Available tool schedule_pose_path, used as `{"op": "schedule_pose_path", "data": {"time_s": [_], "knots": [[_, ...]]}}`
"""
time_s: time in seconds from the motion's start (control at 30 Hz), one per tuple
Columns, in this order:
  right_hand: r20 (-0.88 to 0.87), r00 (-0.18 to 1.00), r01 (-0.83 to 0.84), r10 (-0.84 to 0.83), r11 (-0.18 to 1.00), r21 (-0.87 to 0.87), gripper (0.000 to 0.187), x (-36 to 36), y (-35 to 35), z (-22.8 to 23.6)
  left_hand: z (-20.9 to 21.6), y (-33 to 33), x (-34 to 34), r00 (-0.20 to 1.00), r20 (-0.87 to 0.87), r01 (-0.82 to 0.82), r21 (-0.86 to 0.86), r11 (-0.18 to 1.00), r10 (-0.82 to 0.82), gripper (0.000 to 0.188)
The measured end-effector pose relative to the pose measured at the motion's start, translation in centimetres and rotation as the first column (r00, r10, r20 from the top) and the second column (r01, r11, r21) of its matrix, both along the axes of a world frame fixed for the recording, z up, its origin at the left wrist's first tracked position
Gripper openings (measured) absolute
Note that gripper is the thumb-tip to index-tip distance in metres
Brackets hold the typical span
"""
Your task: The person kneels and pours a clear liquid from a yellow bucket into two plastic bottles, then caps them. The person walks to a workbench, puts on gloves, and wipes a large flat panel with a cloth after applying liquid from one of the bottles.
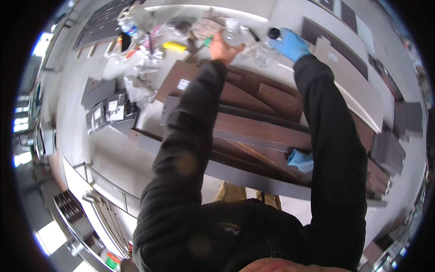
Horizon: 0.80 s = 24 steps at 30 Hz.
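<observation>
At the far side of the work surface, my bare left hand [222, 50] is closed around a clear plastic bottle [232, 30] with a whitish top. Its thumb and fingers lie on either side of the bottle's lower part. To the right, my right hand [292, 44], in a blue glove, grips a second clear bottle [264, 58] near its black cap. That bottle leans slightly, and its contents are too blurred to tell. Between the two bottles lies a dark, slim-handled tool [253, 33]. Below my hands are stacked brown panels [253, 122].
A crumpled blue glove [301, 161] rests on the panels near my right forearm. Left of my left hand are a yellow object [175, 46], plastic wrapping [176, 29] and a bottle with a blue label [130, 28]. A long pale board [346, 81] lies at the right.
</observation>
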State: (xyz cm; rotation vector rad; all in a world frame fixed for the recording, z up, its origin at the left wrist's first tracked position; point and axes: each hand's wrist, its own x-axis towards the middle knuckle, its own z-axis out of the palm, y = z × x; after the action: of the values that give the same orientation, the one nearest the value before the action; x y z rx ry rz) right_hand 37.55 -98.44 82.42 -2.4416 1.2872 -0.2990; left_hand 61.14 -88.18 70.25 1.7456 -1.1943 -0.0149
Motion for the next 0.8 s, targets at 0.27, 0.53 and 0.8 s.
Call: {"op": "schedule_pose_path", "data": {"time_s": [0.27, 0.53, 0.8], "knots": [[-0.040, 0.998, 0.061, -0.057, 0.989, 0.135, 0.070, -1.7, 0.5, -0.7, 0.5, -1.2, -1.2, 1.000, 0.010, 0.014, -0.055, 0.998, -0.013, 0.095], [0.011, 0.998, 0.061, -0.060, 0.996, -0.059, 0.050, -11.7, 7.8, -0.2, -1.4, -3.1, -0.3, 0.993, 0.116, 0.007, 0.004, 1.000, -0.008, 0.103], [-0.019, 0.891, 0.455, -0.454, 0.891, 0.013, 0.024, -25.8, 26.0, -2.7, -2.0, -3.5, 0.0, 0.986, 0.048, 0.164, -0.047, 0.985, -0.162, 0.110]]}}
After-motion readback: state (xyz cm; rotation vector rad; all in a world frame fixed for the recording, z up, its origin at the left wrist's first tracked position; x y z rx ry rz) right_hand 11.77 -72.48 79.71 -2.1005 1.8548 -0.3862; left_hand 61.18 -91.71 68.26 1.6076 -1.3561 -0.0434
